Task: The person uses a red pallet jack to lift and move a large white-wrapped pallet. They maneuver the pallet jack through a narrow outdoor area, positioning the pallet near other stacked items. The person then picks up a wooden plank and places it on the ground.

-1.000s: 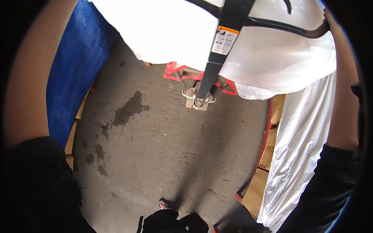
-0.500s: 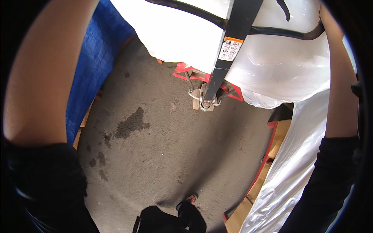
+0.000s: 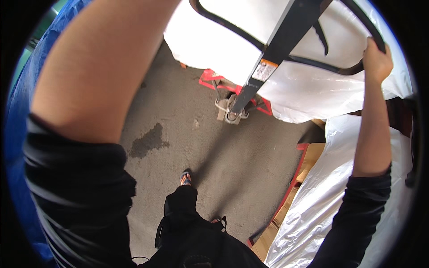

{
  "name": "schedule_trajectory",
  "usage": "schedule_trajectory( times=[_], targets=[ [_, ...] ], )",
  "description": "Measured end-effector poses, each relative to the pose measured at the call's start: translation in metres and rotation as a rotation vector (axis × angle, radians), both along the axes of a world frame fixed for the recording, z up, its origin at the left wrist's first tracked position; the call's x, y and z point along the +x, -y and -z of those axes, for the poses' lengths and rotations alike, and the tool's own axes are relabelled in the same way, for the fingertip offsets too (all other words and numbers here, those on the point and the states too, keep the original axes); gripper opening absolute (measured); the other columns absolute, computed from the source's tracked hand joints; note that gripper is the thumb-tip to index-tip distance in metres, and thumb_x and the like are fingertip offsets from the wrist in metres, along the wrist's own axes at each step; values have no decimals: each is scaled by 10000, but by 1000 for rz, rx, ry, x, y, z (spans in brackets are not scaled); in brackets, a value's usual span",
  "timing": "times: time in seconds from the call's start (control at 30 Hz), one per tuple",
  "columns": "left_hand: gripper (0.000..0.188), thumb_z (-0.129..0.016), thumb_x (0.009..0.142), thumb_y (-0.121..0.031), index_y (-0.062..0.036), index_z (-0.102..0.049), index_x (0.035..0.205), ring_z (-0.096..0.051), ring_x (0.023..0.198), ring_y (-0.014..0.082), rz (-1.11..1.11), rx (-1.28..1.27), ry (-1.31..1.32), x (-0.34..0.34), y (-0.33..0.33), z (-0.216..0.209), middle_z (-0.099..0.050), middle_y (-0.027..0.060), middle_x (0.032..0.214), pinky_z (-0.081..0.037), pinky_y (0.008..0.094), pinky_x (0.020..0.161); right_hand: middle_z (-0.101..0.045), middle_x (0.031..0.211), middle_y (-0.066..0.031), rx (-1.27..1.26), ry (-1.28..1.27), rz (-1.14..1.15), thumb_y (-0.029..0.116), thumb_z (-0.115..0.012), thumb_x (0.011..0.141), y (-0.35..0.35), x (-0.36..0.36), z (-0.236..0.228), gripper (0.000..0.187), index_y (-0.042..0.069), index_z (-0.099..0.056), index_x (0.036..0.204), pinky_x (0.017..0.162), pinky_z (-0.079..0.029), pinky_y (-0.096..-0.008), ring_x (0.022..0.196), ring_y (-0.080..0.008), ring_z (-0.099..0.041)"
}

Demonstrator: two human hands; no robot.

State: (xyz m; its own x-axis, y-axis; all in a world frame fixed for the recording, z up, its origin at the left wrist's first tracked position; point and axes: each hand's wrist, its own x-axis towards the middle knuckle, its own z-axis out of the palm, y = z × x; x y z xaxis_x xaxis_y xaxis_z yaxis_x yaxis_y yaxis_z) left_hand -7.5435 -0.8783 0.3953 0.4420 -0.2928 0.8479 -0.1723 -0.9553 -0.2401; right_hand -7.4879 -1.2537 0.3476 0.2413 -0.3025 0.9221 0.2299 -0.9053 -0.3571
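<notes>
My right hand (image 3: 378,61) is closed round the right side of the black loop handle (image 3: 330,67) of a pallet jack. The handle's dark steel shaft (image 3: 279,49) slants down to the jack's base (image 3: 231,107) on the floor. A curved black lever (image 3: 321,39) shows inside the loop. My left forearm (image 3: 98,67) reaches up past the top edge, and its hand is out of the picture. Behind the shaft, a load (image 3: 223,38) wrapped in white plastic sits above the jack's red frame (image 3: 208,79).
To the right are cartons (image 3: 310,163) on a red-edged pallet, partly covered by a shiny white sheet (image 3: 308,205). A blue tarp (image 3: 20,134) lines the left. The rough grey floor (image 3: 250,165) has a dark damp patch (image 3: 149,142). My sandalled foot (image 3: 186,178) stands near the middle.
The handle has tilted and turned within the view, its loop now showing more fully. My right hand has come into view, my left arm has shifted right, and one foot has come forward.
</notes>
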Motion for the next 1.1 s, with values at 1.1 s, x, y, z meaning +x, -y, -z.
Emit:
schedule_trajectory(
  times=[1.1],
  targets=[
    [77, -706, 689, -148, -97, -730, 741, -716, 802, 267, 1079, -40, -704, -115, -257, 54, -716, 84, 789, -551, 366, 690, -691, 891, -98, -580, -385, 652, 283, -695, 915, -296, -409, 81, 266, 55, -689, 1051, 715, -549, -374, 810, -220, -674]
  ],
)
